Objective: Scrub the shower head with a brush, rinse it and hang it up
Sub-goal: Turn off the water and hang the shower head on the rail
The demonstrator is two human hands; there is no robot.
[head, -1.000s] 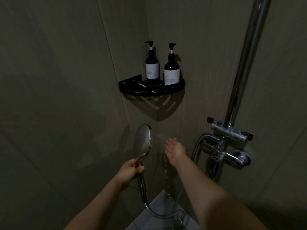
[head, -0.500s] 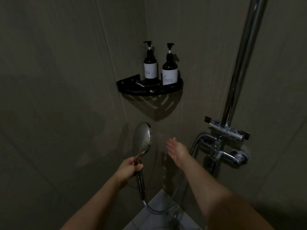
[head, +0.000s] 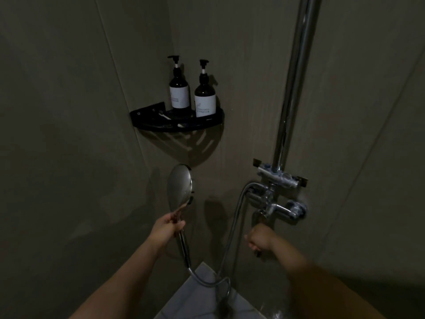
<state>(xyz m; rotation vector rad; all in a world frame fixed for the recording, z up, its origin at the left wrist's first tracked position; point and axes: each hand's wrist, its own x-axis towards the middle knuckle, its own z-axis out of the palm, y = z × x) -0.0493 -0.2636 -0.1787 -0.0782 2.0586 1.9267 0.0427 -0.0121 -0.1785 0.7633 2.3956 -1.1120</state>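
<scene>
The left hand [head: 167,229] keeps a closed grip on the shower head [head: 179,188] by its handle, face turned aside, likely to spare the person spray. The right hand [head: 259,238], fingers curled, reaches below the tap [head: 274,207]; what it holds, I cannot tell.

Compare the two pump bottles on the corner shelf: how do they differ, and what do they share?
The left bottle stands further back; the right bottle stands nearer the corner shelf rim. The left bottle's top reaches higher in the picture. Both are dark, upright, white-labelled, with black pumps.
</scene>
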